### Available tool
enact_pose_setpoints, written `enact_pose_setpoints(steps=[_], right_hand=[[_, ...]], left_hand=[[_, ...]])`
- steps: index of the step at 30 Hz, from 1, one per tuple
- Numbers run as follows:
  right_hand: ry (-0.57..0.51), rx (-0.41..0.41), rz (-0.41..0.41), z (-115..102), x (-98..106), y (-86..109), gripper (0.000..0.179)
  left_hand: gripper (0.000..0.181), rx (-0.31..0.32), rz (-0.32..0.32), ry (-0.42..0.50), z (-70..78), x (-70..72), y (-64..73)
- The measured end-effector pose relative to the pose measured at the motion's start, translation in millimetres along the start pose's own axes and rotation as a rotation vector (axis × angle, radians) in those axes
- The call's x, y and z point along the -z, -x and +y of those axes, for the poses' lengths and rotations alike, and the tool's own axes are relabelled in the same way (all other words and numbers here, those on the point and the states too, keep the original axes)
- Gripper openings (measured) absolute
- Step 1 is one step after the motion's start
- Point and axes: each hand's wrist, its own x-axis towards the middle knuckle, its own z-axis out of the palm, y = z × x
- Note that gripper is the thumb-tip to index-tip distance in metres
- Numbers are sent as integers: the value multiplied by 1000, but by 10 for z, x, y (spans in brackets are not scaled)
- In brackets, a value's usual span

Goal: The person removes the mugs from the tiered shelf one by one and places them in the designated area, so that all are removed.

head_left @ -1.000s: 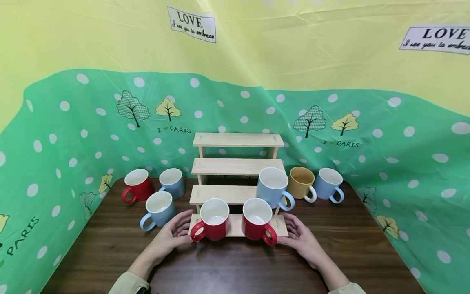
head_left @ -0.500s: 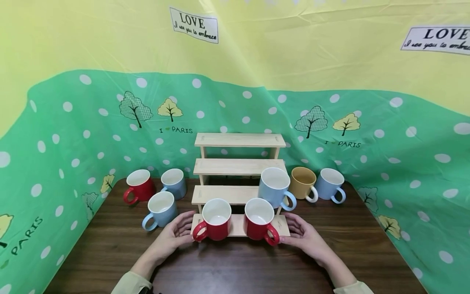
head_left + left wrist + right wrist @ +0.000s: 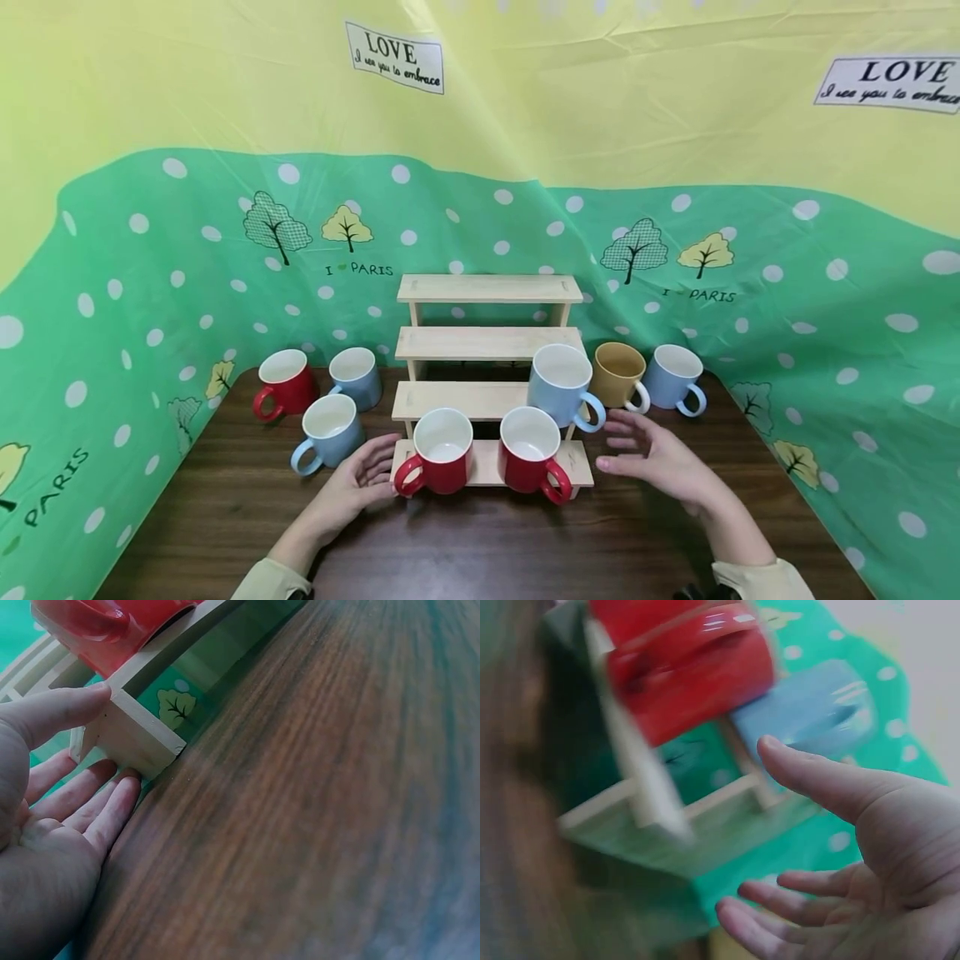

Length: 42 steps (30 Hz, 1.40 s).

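Observation:
A light wooden stepped rack [image 3: 490,342] stands on the table. Two red mugs, a left one [image 3: 442,450] and a right one [image 3: 528,454], sit on its lowest step. On the step above, at the right, is a light blue mug [image 3: 558,383]. My left hand [image 3: 356,487] is at the rack's left end, its thumb tip touching the front corner and its relaxed fingers along the side panel [image 3: 139,739]. Off the rack's right end, my right hand [image 3: 660,458] is spread with nothing in it; in the right wrist view its thumb [image 3: 810,769] overlaps the blue mug.
Left of the rack stand a red mug [image 3: 287,387] and two light blue mugs, one behind [image 3: 358,383] and one in front [image 3: 333,433]. To its right are a tan mug [image 3: 615,379] and another blue mug [image 3: 671,379]. A patterned cloth [image 3: 480,200] hangs behind the table.
My right hand has let go of the rack's right end and moved right and slightly back. The left hand stays at the left end; rack and mugs keep their places.

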Motion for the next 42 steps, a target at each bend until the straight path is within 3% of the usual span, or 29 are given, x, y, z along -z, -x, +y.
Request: enact_pose_setpoints(steps=[10, 17, 28, 42], right_hand=[[106, 170, 113, -457, 181, 48, 91], [142, 187, 157, -634, 157, 3, 95], [59, 237, 218, -744, -7, -158, 100], [61, 300, 297, -814, -215, -374, 100]], left_hand=[[77, 2, 0, 4, -2, -1, 4], [78, 22, 8, 1, -17, 7, 11], [78, 31, 11, -5, -11, 7, 11], [78, 44, 14, -4, -16, 11, 9]])
